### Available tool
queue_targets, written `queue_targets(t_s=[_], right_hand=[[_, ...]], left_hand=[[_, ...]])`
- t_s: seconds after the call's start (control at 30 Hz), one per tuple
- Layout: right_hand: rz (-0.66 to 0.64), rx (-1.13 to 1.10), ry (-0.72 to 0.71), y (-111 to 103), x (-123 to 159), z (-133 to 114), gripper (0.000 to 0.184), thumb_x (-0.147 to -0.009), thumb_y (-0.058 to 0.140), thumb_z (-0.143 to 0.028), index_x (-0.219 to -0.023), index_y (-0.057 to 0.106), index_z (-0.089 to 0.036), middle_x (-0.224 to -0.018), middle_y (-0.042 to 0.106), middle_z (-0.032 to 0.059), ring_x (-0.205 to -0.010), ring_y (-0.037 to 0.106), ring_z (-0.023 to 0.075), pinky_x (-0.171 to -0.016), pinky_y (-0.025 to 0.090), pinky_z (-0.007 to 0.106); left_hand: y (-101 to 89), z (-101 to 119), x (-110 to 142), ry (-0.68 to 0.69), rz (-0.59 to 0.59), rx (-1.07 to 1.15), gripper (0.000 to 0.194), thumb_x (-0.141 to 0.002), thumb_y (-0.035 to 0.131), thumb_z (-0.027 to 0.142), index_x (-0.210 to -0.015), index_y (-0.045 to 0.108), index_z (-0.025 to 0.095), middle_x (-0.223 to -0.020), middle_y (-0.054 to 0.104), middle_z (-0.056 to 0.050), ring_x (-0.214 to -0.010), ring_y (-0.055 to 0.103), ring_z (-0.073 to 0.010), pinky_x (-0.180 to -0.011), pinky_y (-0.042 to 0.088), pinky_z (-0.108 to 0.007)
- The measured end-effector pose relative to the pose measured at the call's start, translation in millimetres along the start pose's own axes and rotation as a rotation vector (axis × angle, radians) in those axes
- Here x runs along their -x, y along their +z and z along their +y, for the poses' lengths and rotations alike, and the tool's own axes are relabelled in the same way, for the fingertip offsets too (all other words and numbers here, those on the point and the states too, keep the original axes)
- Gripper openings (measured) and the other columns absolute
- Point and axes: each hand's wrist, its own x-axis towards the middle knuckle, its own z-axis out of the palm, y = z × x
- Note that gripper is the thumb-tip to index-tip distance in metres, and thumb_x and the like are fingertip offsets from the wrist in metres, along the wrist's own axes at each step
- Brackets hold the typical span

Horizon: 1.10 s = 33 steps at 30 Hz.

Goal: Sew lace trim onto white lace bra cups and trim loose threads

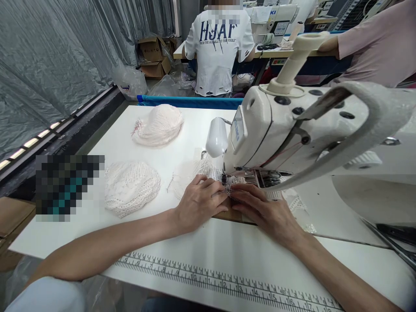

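Observation:
White lace fabric (205, 166) lies bunched under the head of a white sewing machine (256, 125). Just left of the needle area, my left hand (202, 203) has its fingers closed on the edge of the lace. From the right, my right hand (268, 213) holds the same edge close to the presser foot, its fingers pressed together. The fingertips of both hands nearly meet there. Exactly how the lace sits under the foot is hidden by the fingers and the machine. More lace shows past my right hand.
Two lace piles, a white one (133, 187) and a pinkish one (159, 125), lie on the left of the white table (182, 255). A printed ruler (208, 277) runs along the front edge. Scissors (396, 242) are at the right. Two people sit beyond.

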Motion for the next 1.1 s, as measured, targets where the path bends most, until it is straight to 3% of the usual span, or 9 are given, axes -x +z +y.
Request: queue_targets(t_s=[0.17,0.37,0.8,1.1], right_hand=[[-0.029,0.057,-0.050,-2.1,0.1,0.5,0.029,-0.095,0.040,-0.035,-0.113,0.064,-0.031,-0.108,0.068,0.0058,-0.092,0.058,0.0229,-0.074,0.043,0.036],[-0.038,0.107,-0.103,-4.8,0.1,1.7,0.029,-0.094,0.042,-0.033,-0.105,0.069,-0.031,-0.102,0.069,0.0072,-0.088,0.058,0.0242,-0.072,0.041,0.038],[-0.010,0.021,-0.036,-1.1,0.1,1.5,0.027,-0.095,0.039,-0.031,-0.108,0.062,-0.024,-0.110,0.066,0.0073,-0.097,0.058,0.0246,-0.080,0.042,0.041],[0.002,0.029,-0.041,0.2,0.9,2.4,0.025,-0.094,0.042,-0.028,-0.108,0.062,-0.025,-0.109,0.066,0.0075,-0.099,0.058,0.0257,-0.079,0.043,0.042]], left_hand=[[4.0,-1.5,0.8,0.004,0.013,-0.014,0.024,-0.091,0.047,0.036,-0.094,0.062,0.018,-0.096,0.064,-0.002,-0.085,0.057,-0.0135,-0.089,0.038,-0.036],[3.2,-2.5,1.3,0.027,0.021,-0.043,0.023,-0.090,0.050,0.036,-0.095,0.061,0.017,-0.095,0.064,-0.002,-0.085,0.057,-0.0136,-0.090,0.038,-0.036],[0.3,2.3,-0.3,0.087,0.140,-0.101,0.013,-0.090,0.049,0.017,-0.089,0.061,0.016,-0.098,0.067,-0.001,-0.087,0.059,-0.0108,-0.084,0.043,-0.030],[-0.9,2.1,-1.4,0.098,0.133,-0.128,0.012,-0.090,0.050,0.016,-0.094,0.061,0.015,-0.096,0.068,-0.001,-0.089,0.059,-0.0117,-0.085,0.044,-0.031]])
